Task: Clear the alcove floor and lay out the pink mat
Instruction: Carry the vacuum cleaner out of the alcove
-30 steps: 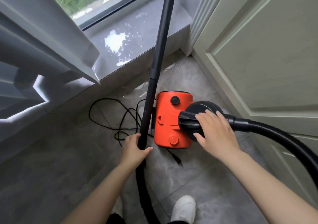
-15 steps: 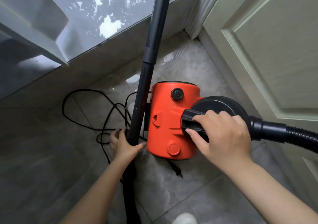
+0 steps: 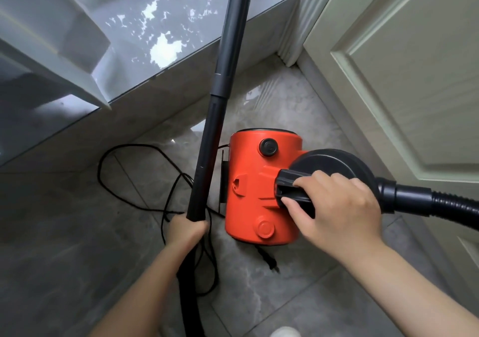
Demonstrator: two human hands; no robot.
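Observation:
An orange canister vacuum stands on the grey tiled floor of the alcove. My right hand grips the black carry handle beside its round black lid. A black ribbed hose leaves the lid to the right. My left hand grips the lower end of the long black wand, which leans up toward the window ledge. A thin black power cord lies in loops on the floor to the left. No pink mat is in view.
A raised grey stone ledge runs across the back under a window. A white shelf unit juts in at the upper left. A pale panelled door closes off the right side. A white shoe tip shows at the bottom edge.
My view has dropped closer to the vacuum. My right hand went from resting on the lid to curling round the carry handle. My left hand kept its hold low on the wand.

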